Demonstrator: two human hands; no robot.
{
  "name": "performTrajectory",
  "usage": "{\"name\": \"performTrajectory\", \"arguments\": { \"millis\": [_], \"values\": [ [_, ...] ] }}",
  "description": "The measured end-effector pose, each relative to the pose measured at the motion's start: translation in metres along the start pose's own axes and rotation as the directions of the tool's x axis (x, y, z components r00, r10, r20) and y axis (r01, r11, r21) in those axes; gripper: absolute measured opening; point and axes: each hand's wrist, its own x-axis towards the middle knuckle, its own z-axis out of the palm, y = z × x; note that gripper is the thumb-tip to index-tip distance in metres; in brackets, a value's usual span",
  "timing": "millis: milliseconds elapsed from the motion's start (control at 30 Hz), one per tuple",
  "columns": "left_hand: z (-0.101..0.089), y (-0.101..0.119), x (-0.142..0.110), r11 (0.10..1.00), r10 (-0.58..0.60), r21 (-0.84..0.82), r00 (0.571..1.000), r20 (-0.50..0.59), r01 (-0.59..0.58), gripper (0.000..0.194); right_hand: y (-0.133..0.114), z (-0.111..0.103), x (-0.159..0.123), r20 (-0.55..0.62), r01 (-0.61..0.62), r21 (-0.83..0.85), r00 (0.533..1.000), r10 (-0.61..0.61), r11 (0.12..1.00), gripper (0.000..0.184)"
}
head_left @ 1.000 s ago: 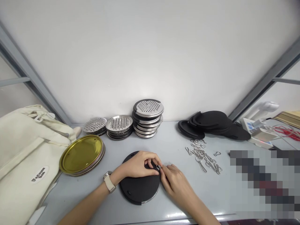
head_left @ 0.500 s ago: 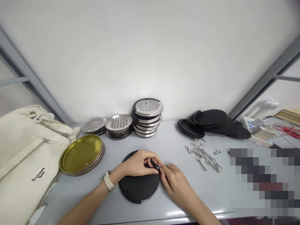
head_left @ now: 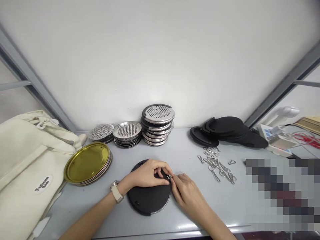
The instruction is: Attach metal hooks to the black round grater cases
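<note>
A round black disc (head_left: 150,201) with a thin metal edge showing lies flat on the table in front of me. My left hand (head_left: 150,174), with a watch at its wrist, rests across the disc, fingers and thumb curled over its right rim. At that rim a small silver metal clip (head_left: 168,177) shows between my two hands; only part of it is visible. My right hand (head_left: 183,190) pinches the clip from the right, fingers closed. Farther right lies a loose pile of silver snap clips with rings (head_left: 217,166).
Stacks of round perforated metal grater discs (head_left: 127,130) stand along the wall, the tallest stack (head_left: 158,115) in the middle. Gold lids (head_left: 87,163) are piled at left beside a cream bag (head_left: 22,160). Black discs (head_left: 225,128) lie heaped at back right, near a white device (head_left: 275,140).
The view has shifted very slightly. Both hands stay at the disc's right rim, with only a tiny movement of the fingers around the clip.
</note>
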Motion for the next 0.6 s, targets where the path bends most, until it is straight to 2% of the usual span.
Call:
{"name": "performTrajectory", "arguments": {
  "millis": [600],
  "values": [
    [-0.0014, -0.0038, 0.002, 1.0, 0.002, 0.01, 1.0, 0.008, -0.002, 0.027, -0.0025, -0.0037, 0.0019, -0.001, -0.005, -0.03, 1.0, 0.005, 1.0, 0.027]
  ]
}}
